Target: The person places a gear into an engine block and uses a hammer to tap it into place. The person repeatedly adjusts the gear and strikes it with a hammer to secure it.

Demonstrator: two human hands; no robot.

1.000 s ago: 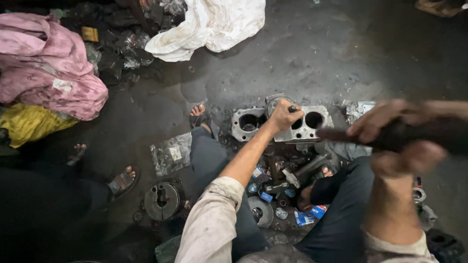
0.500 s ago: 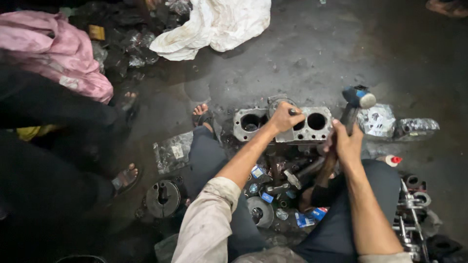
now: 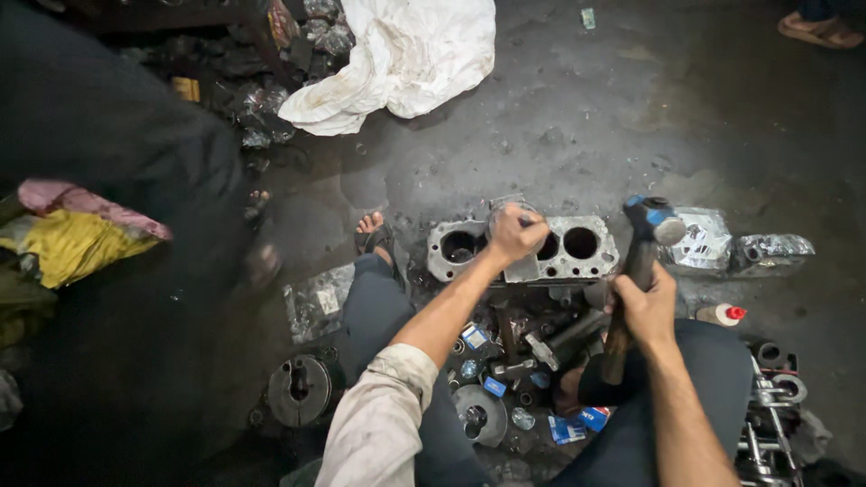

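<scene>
Since the earlier frame the hammer (image 3: 639, 271) had come down slightly, its head now close above the right end of the engine block (image 3: 523, 248); the dark-clothed person (image 3: 117, 207) at the left had moved further in, covering most of the pink cloth (image 3: 81, 203). The right hand (image 3: 645, 311) was clenched around the hammer's wooden handle, head up and tilted toward the block. The left hand (image 3: 516, 233) was closed on a small tool or part pressed onto the block's top face between the bores; what it was could not be told. The block lay on the dark floor (image 3: 559, 117) just ahead of the person's knees, near the floor's middle. Loose metal parts (image 3: 514, 361) lay between the legs. A small white bottle with red cap (image 3: 722, 315) lay right of the block, foil-wrapped packets (image 3: 704, 242) beyond it. A white sack (image 3: 406, 54) lay toward the far edge.
</scene>
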